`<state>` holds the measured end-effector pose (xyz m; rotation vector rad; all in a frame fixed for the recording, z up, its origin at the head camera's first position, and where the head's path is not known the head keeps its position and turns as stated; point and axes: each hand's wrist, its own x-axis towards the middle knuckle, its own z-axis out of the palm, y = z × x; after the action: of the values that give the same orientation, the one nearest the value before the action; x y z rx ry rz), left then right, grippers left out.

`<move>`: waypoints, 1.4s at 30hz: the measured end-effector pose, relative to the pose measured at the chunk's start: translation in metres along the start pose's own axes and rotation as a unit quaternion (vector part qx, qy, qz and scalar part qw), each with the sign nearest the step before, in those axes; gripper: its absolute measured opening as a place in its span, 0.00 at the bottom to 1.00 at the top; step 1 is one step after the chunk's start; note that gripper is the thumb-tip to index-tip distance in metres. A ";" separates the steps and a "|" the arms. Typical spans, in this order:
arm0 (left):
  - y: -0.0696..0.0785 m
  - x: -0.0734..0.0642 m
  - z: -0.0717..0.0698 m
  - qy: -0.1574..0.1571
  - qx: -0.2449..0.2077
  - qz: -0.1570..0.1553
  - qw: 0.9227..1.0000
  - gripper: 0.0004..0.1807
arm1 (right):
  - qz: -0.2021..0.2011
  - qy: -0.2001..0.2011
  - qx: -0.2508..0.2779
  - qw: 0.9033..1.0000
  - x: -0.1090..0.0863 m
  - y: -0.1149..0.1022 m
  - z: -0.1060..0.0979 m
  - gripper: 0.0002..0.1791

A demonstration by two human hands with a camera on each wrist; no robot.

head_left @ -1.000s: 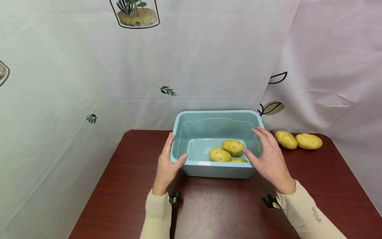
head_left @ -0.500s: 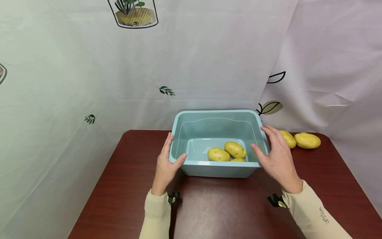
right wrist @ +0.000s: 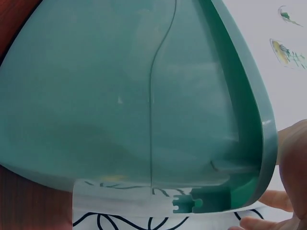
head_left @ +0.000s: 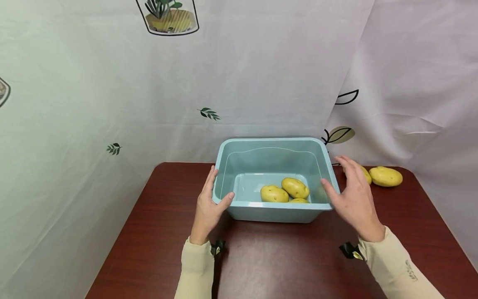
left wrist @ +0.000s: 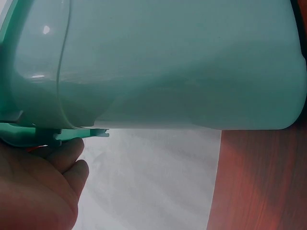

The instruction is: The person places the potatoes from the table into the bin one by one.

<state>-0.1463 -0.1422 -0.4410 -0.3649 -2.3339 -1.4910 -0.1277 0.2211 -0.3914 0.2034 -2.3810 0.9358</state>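
A light blue plastic bin [head_left: 274,213] stands on the table, with three yellow potatoes [head_left: 274,194] at the right front of its floor, the nearest partly hidden by the front wall. My left hand [head_left: 208,209] holds the bin's left rim, thumb over the front corner and fingers along the outside. The left wrist view shows its fingertips [left wrist: 72,151] tucked up under the rim. Beside the right rim is my right hand [head_left: 354,203], fingers spread and holding nothing, thumb close to the rim. In the right wrist view this hand [right wrist: 293,172] appears just outside the bin's edge.
Two more potatoes [head_left: 386,177] lie at the table's back right corner, one partly covered by my right hand. The dark red-brown table [head_left: 276,261] backs onto a pale printed cloth [head_left: 261,74], which also hangs along both sides.
My right hand has moved from above the potatoes rightward to outside the bin's right rim. The back potato in the bin has shifted and turned slightly. My left hand has stayed put.
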 end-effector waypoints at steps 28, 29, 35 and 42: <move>-0.001 0.000 0.000 -0.002 0.007 -0.002 1.000 0.43 | 0.026 0.013 -0.007 1.000 -0.001 0.015 -0.013 0.36; 0.000 0.000 0.000 -0.003 0.007 -0.003 1.000 0.43 | 0.027 0.013 -0.006 1.000 -0.001 0.016 -0.014 0.36; 0.000 0.000 0.000 -0.002 0.010 -0.001 1.000 0.43 | 0.033 0.016 -0.008 0.999 -0.001 0.023 -0.014 0.35; 0.001 0.000 0.000 0.001 0.011 0.002 1.000 0.43 | 0.032 0.022 -0.011 0.999 -0.002 0.031 -0.013 0.33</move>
<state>-0.1457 -0.1418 -0.4401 -0.3622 -2.3452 -1.4637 -0.1307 0.2530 -0.4021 0.0969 -2.3679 0.9341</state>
